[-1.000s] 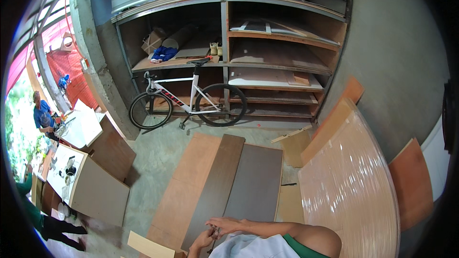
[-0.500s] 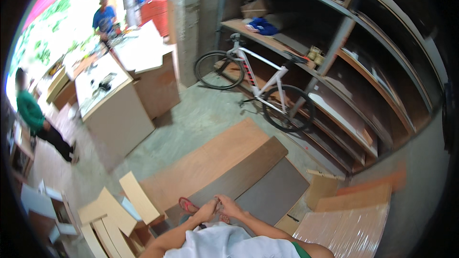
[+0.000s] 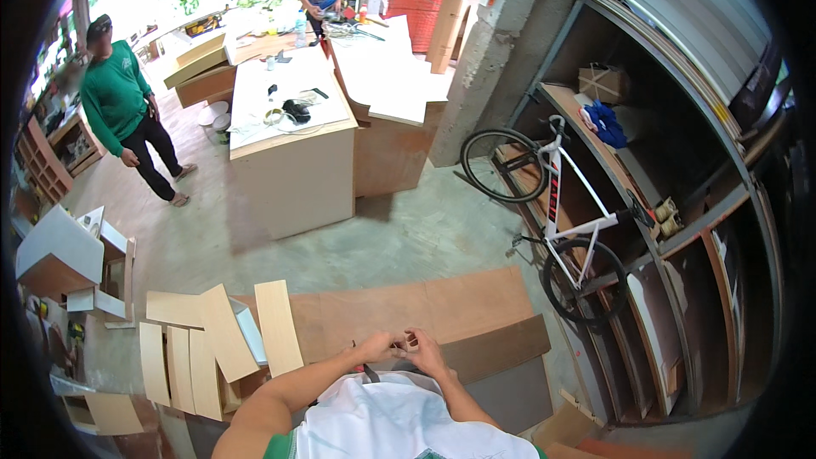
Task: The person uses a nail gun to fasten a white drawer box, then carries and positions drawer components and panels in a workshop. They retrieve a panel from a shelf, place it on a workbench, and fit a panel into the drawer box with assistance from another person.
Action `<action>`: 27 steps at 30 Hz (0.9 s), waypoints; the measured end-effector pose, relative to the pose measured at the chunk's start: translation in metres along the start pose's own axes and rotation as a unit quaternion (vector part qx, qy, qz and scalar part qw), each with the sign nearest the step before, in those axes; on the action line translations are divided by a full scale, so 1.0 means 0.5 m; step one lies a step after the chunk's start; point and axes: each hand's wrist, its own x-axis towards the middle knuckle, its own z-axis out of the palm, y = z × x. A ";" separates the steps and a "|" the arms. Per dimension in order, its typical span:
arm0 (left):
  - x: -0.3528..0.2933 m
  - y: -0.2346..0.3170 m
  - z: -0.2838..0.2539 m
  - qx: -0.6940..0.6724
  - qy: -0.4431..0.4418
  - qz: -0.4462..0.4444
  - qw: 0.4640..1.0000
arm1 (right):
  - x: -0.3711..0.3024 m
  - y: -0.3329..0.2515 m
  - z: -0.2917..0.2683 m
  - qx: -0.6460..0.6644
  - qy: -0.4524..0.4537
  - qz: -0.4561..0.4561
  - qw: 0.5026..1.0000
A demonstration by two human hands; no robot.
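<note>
1. The left hand [image 3: 381, 346] and right hand [image 3: 423, 350] meet in front of the body, fingers bent and fingertips close together. Whether something small is pinched between them I cannot tell; nothing large is in either hand.

2. Nearest to them, farther down, three boards lie side by side on the floor [image 3: 408, 234]: a brown panel [image 3: 467, 293] farthest from the body, a dark plank [image 3: 497, 347] along its near edge, and a grey board [image 3: 514, 395] nearer still. Their right ends face the floor's edge at the foot of the shelf [image 3: 745, 204], where a bike [image 3: 585, 234] stands.

3. The brown panel looks thin and wide, so I would expect it to be fairly light but to bow in the middle; hold it by opposite long edges.

4. The dark plank is narrower and probably stiffer; one hand near each end should keep it level.

5. The grey board is partly hidden by the body. Its face looks smooth and could slip, so grip under its edge.

6. To the left, near the brown panel's left end, stand pale boards [image 3: 278, 327]; their corners would likely chip if knocked.
</note>
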 end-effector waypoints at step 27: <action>0.516 -0.167 -0.641 -0.155 0.218 -0.149 0.952 | 1.018 -0.082 -0.216 -0.012 -0.209 -0.261 0.942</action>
